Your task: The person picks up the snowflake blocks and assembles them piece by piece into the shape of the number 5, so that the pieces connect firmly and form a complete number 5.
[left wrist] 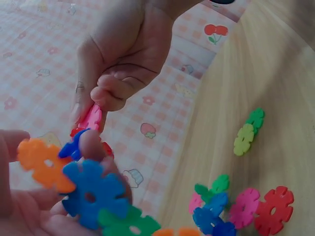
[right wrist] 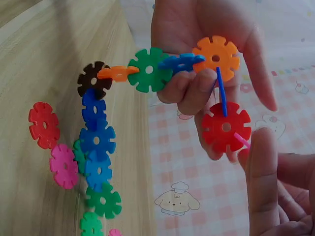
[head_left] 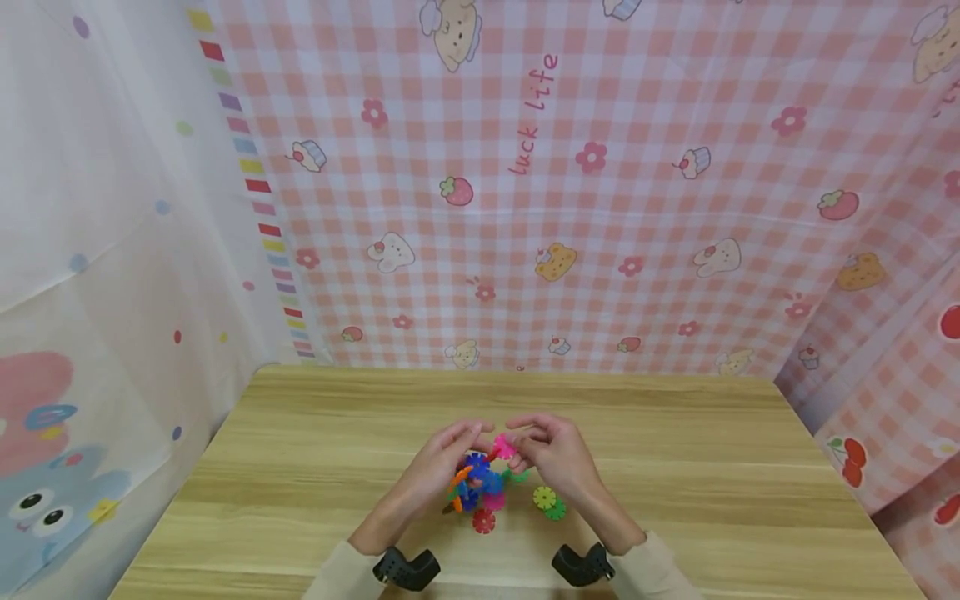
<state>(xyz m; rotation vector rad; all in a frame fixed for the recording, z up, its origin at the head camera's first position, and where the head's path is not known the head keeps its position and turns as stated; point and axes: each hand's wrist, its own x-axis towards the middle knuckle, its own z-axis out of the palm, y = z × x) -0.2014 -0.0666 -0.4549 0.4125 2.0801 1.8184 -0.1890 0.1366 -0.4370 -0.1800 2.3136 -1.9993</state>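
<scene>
A chain of slotted plastic flower discs hangs from my left hand, whose curled fingers grip it near an orange disc and a blue disc. Beyond the orange one, a dark blue disc seen edge-on joins a red disc. My right hand pinches a pink disc between thumb and fingers; its edge meets the red disc's rim. The chain runs on through a green disc to a brown disc, then several blue and green discs.
On the wooden table, a yellow disc overlaps a green disc at the right. A loose-looking red disc lies nearer me, beside a pink disc. A checked curtain hangs behind the table.
</scene>
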